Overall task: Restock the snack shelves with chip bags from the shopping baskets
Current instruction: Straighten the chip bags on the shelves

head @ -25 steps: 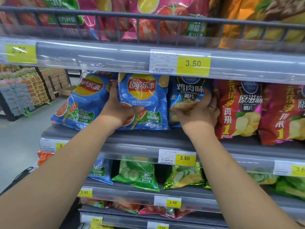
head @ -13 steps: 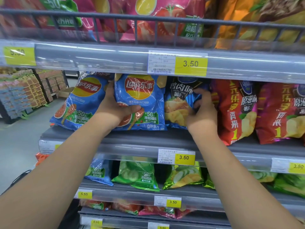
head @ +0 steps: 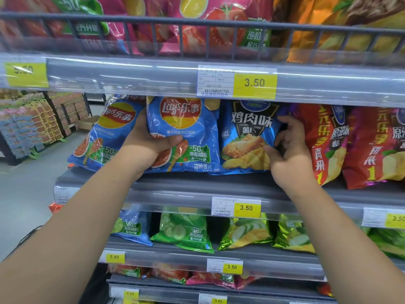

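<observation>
A blue Lay's chip bag [head: 188, 128] stands on the grey middle shelf [head: 197, 185]. My left hand [head: 149, 145] grips its left edge, thumb across the front. To its right stands a dark blue chicken-flavour chip bag [head: 245, 139]. My right hand [head: 289, 150] holds that bag's right edge, fingers curled behind it and thumb on the front. Another blue Lay's bag [head: 107, 137] leans at the shelf's left end, beside my left hand. No shopping basket is in view.
Red chip bags [head: 328, 137] stand right of my right hand. Pink and orange bags fill the railed top shelf [head: 197, 20]. Green bags [head: 184, 231] lie on the shelf below. The aisle floor [head: 26, 189] and stacked cartons [head: 32, 121] lie to the left.
My right hand has slid from the front of the chicken-flavour bag to its right edge, uncovering the front. The left hand has kept its grip on the Lay's bag.
</observation>
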`<action>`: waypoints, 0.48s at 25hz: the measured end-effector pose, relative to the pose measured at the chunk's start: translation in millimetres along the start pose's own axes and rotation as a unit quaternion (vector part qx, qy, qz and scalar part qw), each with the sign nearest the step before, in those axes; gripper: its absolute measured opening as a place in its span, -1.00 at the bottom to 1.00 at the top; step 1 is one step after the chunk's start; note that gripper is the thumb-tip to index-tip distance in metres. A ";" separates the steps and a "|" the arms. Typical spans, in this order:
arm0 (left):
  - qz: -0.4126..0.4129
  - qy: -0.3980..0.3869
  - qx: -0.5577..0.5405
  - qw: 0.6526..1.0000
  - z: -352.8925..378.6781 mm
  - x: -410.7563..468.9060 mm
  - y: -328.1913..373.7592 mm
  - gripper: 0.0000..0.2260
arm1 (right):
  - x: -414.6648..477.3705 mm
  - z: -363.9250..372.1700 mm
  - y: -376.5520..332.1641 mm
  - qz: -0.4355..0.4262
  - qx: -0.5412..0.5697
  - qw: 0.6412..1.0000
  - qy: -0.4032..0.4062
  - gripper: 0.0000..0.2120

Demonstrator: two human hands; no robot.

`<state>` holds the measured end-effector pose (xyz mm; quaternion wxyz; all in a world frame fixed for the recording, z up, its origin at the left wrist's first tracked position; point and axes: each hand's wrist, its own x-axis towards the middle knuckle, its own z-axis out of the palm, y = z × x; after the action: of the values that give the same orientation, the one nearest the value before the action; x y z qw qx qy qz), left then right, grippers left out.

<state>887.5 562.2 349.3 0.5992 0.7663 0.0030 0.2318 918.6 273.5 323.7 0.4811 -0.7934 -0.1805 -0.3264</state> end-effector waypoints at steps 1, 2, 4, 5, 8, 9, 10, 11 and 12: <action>0.002 0.006 -0.004 1.000 0.2 -0.8 -0.4 -0.39 | -0.6 -2.1 0.8 0.000 0.002 1.000 -0.003 -0.40; 0.001 0.007 -0.003 1.000 0.1 -0.9 -0.5 -0.40 | -0.7 -4.4 1.8 0.000 -0.001 1.000 -0.009 -0.39; -0.003 -0.010 0.018 1.000 -0.6 0.3 0.4 -0.42 | 0.5 -7.5 2.1 0.006 -0.007 1.000 -0.024 -0.38; -0.006 -0.024 0.037 0.999 0.3 0.3 1.5 -0.41 | 2.0 -7.8 2.0 0.009 -0.010 0.999 -0.031 -0.36; -0.014 -0.040 0.059 0.997 6.2 -1.2 -1.2 -0.40 | 5.7 -6.4 2.5 0.035 -0.016 0.998 -0.045 -0.24; -0.018 -0.039 0.053 0.998 8.6 -1.5 -3.4 -0.38 | 6.1 -6.6 2.2 0.048 -0.008 0.998 -0.039 -0.19; -0.022 -0.035 0.047 0.998 10.1 -1.4 -5.5 -0.36 | 6.5 -5.9 1.7 0.064 0.001 0.997 -0.033 -0.15; -0.025 -0.030 0.044 0.998 10.7 -0.8 -7.1 -0.34 | 7.1 -3.9 -0.3 0.082 0.008 0.996 -0.027 -0.14; -0.027 -0.029 0.040 0.998 11.0 0.0 -7.8 -0.34 | 8.6 -1.7 -0.8 0.107 0.015 0.994 -0.022 -0.16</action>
<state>893.5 554.3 340.2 0.5738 0.7958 0.0156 0.1929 923.7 272.2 330.7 0.5206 -0.8080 -0.1104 -0.2527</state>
